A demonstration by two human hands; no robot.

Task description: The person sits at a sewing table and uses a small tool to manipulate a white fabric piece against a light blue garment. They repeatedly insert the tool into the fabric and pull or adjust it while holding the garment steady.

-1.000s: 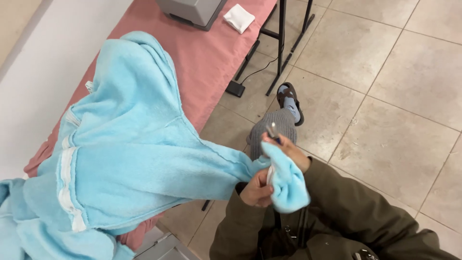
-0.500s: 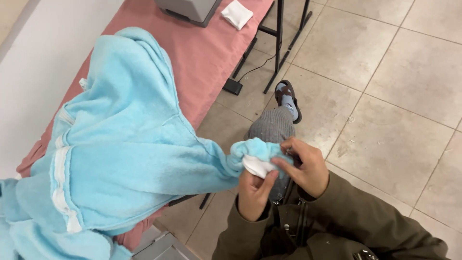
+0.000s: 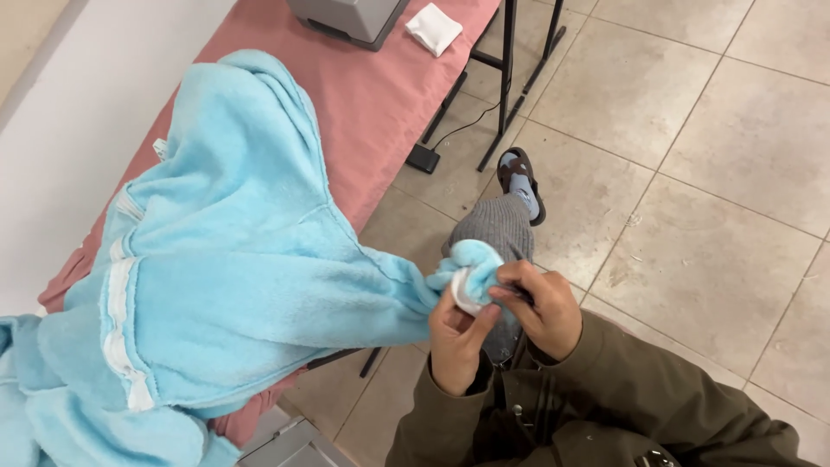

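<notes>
Light-blue fleece garment (image 3: 233, 285) lies mostly spread on the pink-covered counter (image 3: 380, 95), its sleeve end bunched off the edge, pinched by left hand (image 3: 456, 339) and right hand (image 3: 543, 310) fingers, cuff work unfinished

Light blue fleece garment (image 3: 233, 277), white zip trim; pink table cover (image 3: 380, 95); beige floor tiles (image 3: 718, 173)

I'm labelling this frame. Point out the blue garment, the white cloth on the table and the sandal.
blue garment (image 3: 233, 259): head view, on its broad fleece body.
white cloth (image 3: 434, 28): head view, on the middle of the folded square.
sandal (image 3: 519, 177): head view, on the strap over the foot.
</notes>
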